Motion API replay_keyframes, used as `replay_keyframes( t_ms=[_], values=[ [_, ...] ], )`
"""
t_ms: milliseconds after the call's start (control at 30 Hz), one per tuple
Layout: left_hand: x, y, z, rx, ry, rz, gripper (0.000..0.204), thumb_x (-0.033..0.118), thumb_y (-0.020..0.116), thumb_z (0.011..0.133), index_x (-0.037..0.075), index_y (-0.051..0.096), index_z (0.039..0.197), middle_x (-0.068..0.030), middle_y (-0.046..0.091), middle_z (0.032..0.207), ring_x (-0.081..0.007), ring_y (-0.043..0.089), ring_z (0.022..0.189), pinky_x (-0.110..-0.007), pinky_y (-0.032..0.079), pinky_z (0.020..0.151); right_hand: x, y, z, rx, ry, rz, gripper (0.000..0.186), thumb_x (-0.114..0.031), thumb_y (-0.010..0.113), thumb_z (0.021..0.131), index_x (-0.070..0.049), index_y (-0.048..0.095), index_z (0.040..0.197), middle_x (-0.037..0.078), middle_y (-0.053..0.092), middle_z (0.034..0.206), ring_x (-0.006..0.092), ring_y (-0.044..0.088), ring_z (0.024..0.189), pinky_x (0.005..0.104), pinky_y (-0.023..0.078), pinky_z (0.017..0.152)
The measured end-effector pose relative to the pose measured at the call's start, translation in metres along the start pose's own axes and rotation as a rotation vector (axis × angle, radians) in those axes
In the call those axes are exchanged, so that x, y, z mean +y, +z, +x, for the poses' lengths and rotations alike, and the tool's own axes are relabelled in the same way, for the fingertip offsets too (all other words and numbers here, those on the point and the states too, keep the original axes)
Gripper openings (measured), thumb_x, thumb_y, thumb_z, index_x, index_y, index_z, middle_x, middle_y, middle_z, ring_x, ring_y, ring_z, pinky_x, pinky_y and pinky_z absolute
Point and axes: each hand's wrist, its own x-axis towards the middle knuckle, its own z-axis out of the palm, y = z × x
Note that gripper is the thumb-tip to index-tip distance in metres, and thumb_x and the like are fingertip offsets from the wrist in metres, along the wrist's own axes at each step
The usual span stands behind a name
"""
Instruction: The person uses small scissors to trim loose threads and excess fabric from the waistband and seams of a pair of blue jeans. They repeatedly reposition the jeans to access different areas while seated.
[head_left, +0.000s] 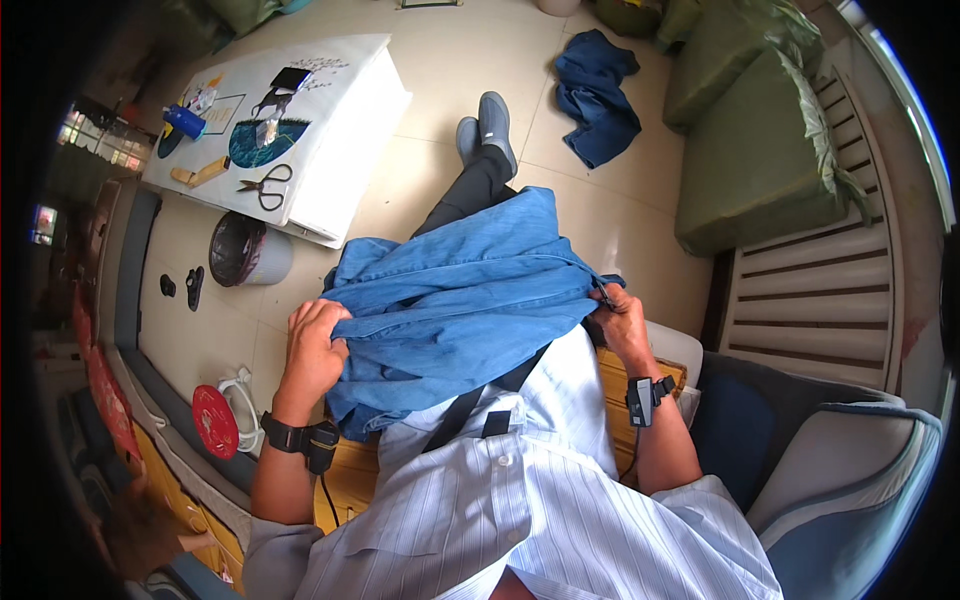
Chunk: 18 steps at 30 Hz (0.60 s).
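Left fingers (335,311): pinching blue denim cloth (450,285).
Right fingers (624,299): closed on small dark tool (604,297), seemingly.
Cloth between: slack could invite nicks.

Blue denim cloth (460,285) (creased, loosely folded) lies spread between the hands (316,338).

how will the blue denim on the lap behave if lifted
The denim is likely floppy, since it lies in loose, soft folds. Being spread so wide, it would probably sag and trail when raised. It looks unlikely to roll, having no round, firm shape.
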Motion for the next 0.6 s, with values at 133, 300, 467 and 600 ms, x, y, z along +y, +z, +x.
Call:
replay_keyframes(
  t_ms=[133, 300, 467, 600],
  values=[
    [0.047, -0.017, 0.008, 0.13, 0.122, -0.038, 0.044, -0.006, 0.063, 0.073, -0.002, 0.066, 0.117, -0.0178, 0.067, 0.123, -0.0391, 0.06, 0.124, -0.048, 0.04, 0.113, 0.005, -0.021, -0.009, 0.13, 0.02, 0.319, 0.027, 0.018, 0.061, 0.083, -0.002, 0.07, 0.098, 0.0, 0.068, 0.099, 0.0107, 0.063, 0.08, 0.025, 0.051, 0.071],
    [0.105, -0.002, 0.008, -0.122, 0.249, -0.282, 0.043, 0.011, 0.077, 0.082, 0.0, 0.07, 0.123, -0.0185, 0.066, 0.131, -0.0387, 0.059, 0.129, -0.048, 0.043, 0.112, -0.036, -0.051, -0.023, 0.231, 0.041, 0.531, 0.014, 0.008, 0.068, 0.092, -0.003, 0.069, 0.102, 0.005, 0.071, 0.095, 0.0092, 0.06, 0.069, 0.023, 0.046, 0.057],
    [0.098, 0.048, 0.012, -0.149, 0.357, -0.074, 0.018, 0.008, 0.072, 0.086, 0.003, 0.07, 0.104, -0.0182, 0.065, 0.129, -0.038, 0.058, 0.128, -0.051, 0.041, 0.112, -0.079, -0.063, -0.012, 0.27, -0.188, 0.557, 0.009, -0.003, 0.073, 0.097, -0.002, 0.068, 0.105, 0.01, 0.074, 0.107, 0.0132, 0.065, 0.083, 0.0272, 0.054, 0.072],
    [0.093, 0.036, 0.014, -0.081, 0.339, -0.062, 0.017, 0.006, 0.069, 0.088, 0.002, 0.065, 0.104, -0.0177, 0.066, 0.124, -0.0376, 0.058, 0.126, -0.052, 0.04, 0.113, -0.127, -0.066, -0.02, 0.207, -0.316, 0.418, 0.007, -0.002, 0.071, 0.099, -0.001, 0.066, 0.104, 0.008, 0.07, 0.109, 0.0147, 0.064, 0.098, 0.0288, 0.054, 0.086]
  ],
)
